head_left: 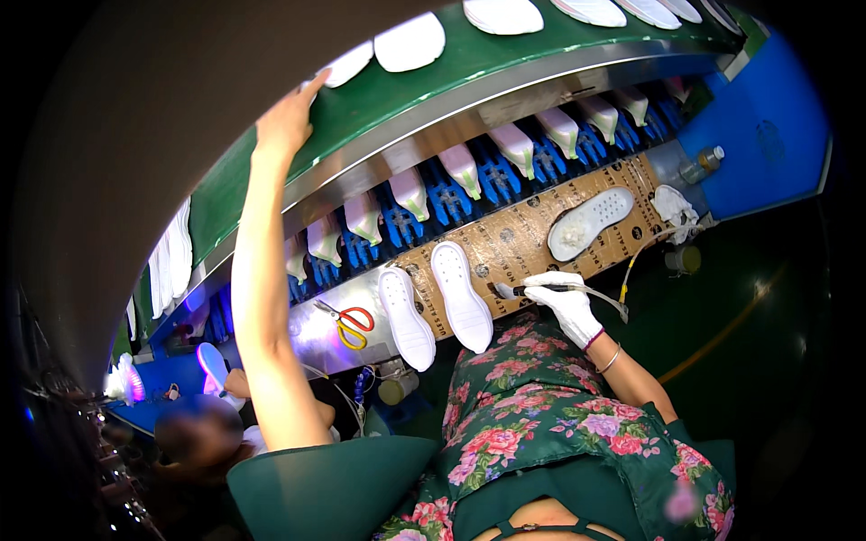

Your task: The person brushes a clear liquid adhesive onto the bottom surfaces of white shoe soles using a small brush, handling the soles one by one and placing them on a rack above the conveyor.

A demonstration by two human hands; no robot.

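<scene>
My bare left hand (287,119) reaches up to the green conveyor belt (361,106), its index finger stretched out against the edge of a white shoe sole (349,65). The dark rim of the view hides part of that sole. My right hand (566,302), in a white glove, is closed around a brush (519,290) with a thin hose trailing from its back end. Left of the brush lie two white soles, one upright-angled (462,298) and another (407,317) beside it. Beyond the right hand, a third sole (591,224) rests on the brown-taped ledge (514,239), whitish material in its heel.
Scissors (347,323) with red and yellow handles lie on the metal ledge. Behind it, several pale pink shoe forms (460,169) hang by blue holders. A bottle (704,164) and white cloth (675,209) sit far right. Another person (203,428) works at lower left.
</scene>
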